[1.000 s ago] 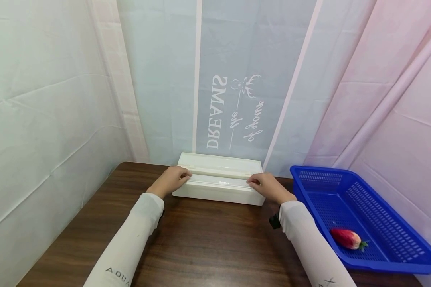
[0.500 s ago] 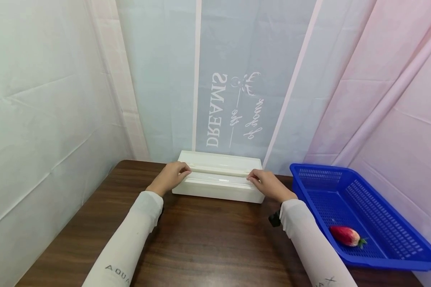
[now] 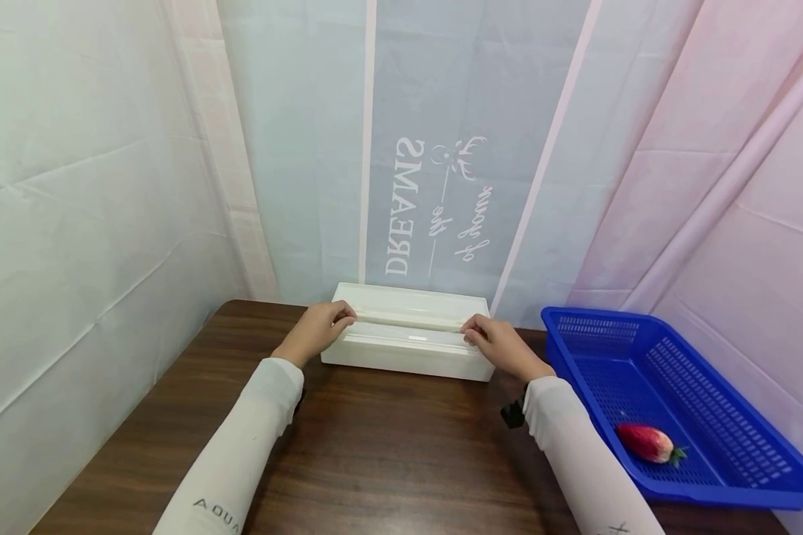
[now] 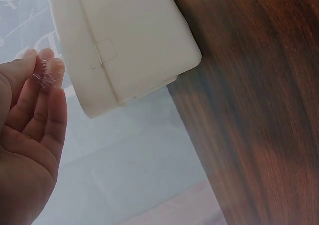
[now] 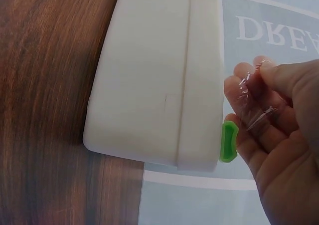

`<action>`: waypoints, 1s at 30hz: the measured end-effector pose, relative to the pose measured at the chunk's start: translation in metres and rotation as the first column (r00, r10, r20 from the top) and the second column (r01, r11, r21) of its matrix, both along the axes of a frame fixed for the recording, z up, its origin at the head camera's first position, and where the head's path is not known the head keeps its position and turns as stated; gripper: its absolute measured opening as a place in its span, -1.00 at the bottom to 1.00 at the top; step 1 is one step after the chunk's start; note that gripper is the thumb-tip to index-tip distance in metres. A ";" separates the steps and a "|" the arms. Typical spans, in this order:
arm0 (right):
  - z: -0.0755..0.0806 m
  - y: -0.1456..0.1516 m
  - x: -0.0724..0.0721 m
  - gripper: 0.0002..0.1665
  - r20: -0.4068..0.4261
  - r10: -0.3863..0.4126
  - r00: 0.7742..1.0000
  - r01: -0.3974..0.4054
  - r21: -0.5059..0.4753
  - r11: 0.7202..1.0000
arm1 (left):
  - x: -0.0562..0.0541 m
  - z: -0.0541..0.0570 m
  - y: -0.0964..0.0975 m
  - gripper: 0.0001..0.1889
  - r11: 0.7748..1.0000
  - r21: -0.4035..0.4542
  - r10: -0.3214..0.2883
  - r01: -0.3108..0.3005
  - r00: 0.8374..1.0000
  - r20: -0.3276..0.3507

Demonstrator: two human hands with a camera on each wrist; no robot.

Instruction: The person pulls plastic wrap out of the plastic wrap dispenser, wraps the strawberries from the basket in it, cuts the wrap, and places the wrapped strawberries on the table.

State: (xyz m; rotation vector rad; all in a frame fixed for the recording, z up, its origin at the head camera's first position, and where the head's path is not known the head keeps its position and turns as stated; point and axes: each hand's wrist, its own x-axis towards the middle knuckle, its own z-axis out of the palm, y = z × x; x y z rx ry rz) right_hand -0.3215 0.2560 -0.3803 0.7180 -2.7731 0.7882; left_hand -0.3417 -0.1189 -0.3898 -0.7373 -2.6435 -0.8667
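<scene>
A long white cling film dispenser box lies across the far side of the table, its top showing in the head view. At its left end my left hand pinches the edge of clear cling film between thumb and fingertips. My right hand pinches the film at the other end, where crinkled cling film shows over the fingers in the right wrist view. A green plastic slider sticks out beside the box's edge, close to the right hand's fingers. How far the film is drawn out is hard to see.
On the right stands a blue plastic basket with a red and cream fruit-like object with green leaves in it. Behind the box hangs a printed curtain. Dark wooden table surface lies in front of the box.
Both hands have shifted very slightly toward the back of the box, still pinching the cling film. The box and basket stay where they were.
</scene>
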 end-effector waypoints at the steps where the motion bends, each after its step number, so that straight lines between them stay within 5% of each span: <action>1: 0.000 0.000 0.000 -0.82 -0.001 0.001 1.000 -0.001 -0.004 1.000 | 0.000 0.000 0.000 -0.86 1.000 0.002 0.001 -0.001 1.000 -0.002; 30: 0.002 0.003 0.003 -0.77 -0.007 -0.019 1.000 0.017 -0.170 0.985 | -0.001 0.006 -0.002 -0.81 0.995 0.098 0.030 -0.034 0.999 0.040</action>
